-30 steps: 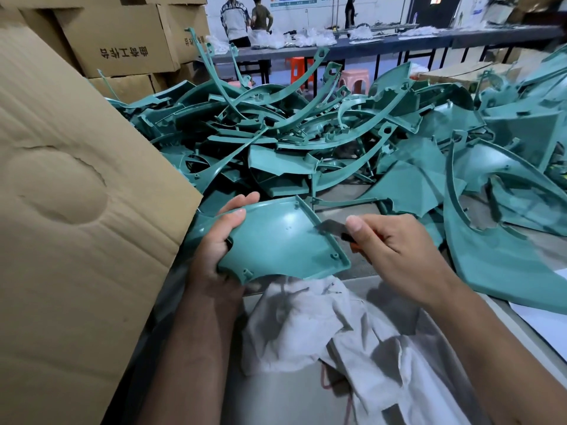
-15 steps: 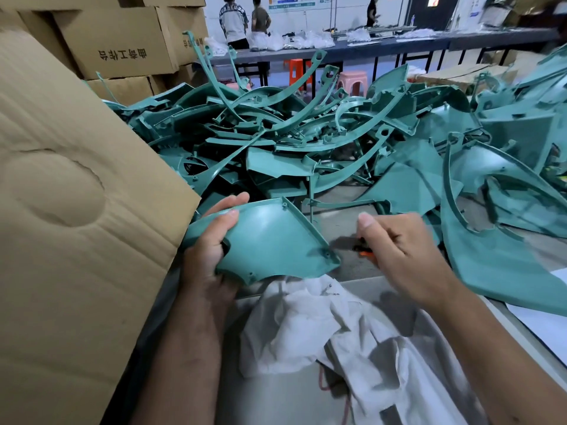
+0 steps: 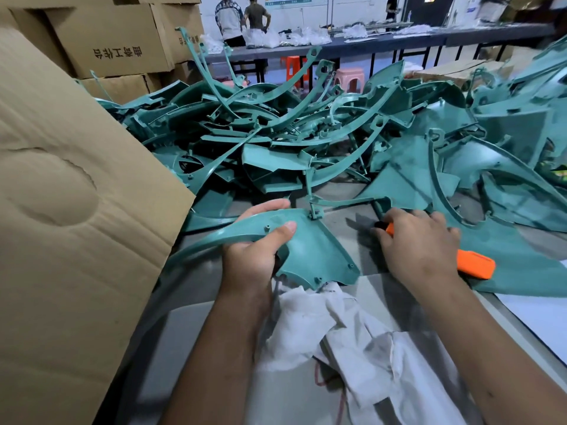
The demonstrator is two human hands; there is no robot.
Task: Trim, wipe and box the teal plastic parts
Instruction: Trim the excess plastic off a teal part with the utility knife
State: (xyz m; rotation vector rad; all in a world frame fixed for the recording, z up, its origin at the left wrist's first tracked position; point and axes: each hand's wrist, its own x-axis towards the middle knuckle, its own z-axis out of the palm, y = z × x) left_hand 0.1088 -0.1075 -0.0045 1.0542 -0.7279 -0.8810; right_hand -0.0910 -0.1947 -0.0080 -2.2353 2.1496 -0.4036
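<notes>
Gripping a teal part (image 3: 310, 250) in the left hand (image 3: 254, 256): thumb curled over the upper face near a screw boss, fingers wrapped behind the far edge. Lying with its long axis running from lower left, where a thin curved arm tapers off toward the cardboard flap (image 3: 76, 210), up and across to the broad fan-shaped end nearest the right hand (image 3: 420, 250). Held off the table, broad end just above the cloth (image 3: 352, 338) and tilted face-up.

Clamped in the right hand, a knife (image 3: 474, 265) with an orange handle, its dark tip poking out past the fingers toward the part; cannot tell whether the blade is out. Hands apart, a strip of bare table between them, the knife tip short of the part's right edge.

Probably between trimming passes, or about to swap knife for cloth. Either way, hinging on that right-hand edge: closest to the knife hand, facing it squarely, so reachable with a short leftward move. Cloth just below both hands, nearer the left wrist, touching or nearly touching the part's lower corner.

Beyond both hands, a tangled pile (image 3: 276, 142) of untrimmed teal parts. Boxing not yet begun for this piece.
</notes>
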